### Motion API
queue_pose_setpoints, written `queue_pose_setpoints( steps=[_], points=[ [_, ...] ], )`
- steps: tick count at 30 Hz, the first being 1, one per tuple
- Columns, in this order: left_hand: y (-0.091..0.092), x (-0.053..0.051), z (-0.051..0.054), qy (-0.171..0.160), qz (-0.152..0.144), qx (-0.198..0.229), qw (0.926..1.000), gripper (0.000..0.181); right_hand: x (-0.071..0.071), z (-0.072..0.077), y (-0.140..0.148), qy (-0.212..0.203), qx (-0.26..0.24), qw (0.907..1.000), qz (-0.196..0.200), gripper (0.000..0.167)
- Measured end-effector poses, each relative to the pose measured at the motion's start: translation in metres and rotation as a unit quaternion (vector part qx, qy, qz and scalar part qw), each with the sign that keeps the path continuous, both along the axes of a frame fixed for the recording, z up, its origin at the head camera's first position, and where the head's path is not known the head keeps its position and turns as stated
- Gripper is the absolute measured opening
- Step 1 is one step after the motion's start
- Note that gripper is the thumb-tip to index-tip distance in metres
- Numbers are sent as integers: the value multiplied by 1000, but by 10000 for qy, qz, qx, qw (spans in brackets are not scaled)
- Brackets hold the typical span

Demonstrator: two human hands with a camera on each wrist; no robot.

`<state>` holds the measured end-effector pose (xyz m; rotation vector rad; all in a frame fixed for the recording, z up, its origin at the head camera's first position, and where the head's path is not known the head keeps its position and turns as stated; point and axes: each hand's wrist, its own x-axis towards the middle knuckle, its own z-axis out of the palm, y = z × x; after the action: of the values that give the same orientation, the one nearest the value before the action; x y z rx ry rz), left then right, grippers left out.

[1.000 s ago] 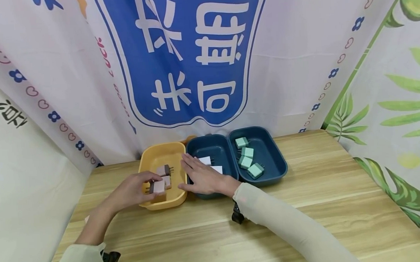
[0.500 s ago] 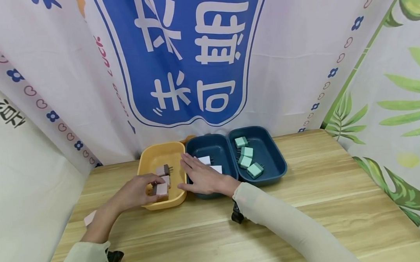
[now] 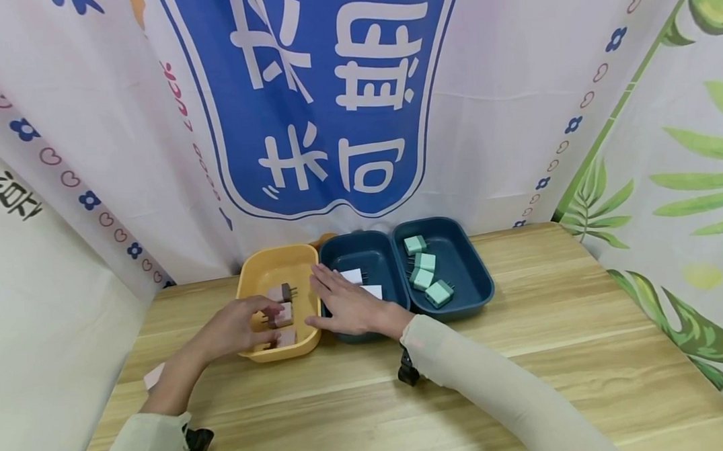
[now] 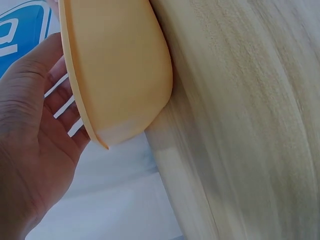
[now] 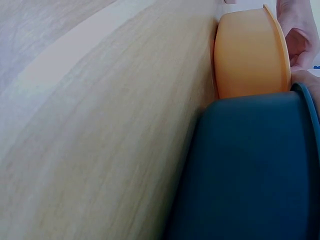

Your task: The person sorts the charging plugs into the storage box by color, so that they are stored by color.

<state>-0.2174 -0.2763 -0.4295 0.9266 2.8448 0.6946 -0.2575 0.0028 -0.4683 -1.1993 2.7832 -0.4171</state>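
Observation:
In the head view my left hand (image 3: pixel 229 332) reaches over the left wall of the yellow bin (image 3: pixel 305 255), its thumb and fingers apart. Below the thumb a pink plug charger (image 3: pixel 286 337) lies near the bin's front, and another pink charger (image 3: pixel 283 314) is partly covered by the fingertips. Farther back is a third pink charger (image 3: pixel 277 293). With fingers straight, my right hand (image 3: pixel 355 306) lies across the middle dark blue bin (image 3: pixel 362 242), fingertips at the yellow bin's right rim. Under it, white chargers (image 3: pixel 353 276) show partly.
A right-hand dark blue bin (image 3: pixel 467 275) holds several mint green chargers (image 3: pixel 440 293). One more pink charger (image 3: pixel 154 376) lies on the wooden table (image 3: pixel 321 409), partly behind my left forearm. A printed curtain (image 3: pixel 490 112) hangs behind the bins.
My left hand has let go of a pink charger, which now lies at the front of the yellow bin. The thumb and fingers have spread apart. My right hand has stayed put.

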Motion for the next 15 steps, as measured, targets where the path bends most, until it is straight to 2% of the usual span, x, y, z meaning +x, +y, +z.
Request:
queue_pose_setpoints(
  steps=[9,15],
  points=[
    [-5,3,3,231,26,130,9996,43,1,2,0,-58,11,10000,4,93],
    [-10,5,7,173,206,105,9996,39,1,1,0,-57,14,10000,-10,93]
  ],
)
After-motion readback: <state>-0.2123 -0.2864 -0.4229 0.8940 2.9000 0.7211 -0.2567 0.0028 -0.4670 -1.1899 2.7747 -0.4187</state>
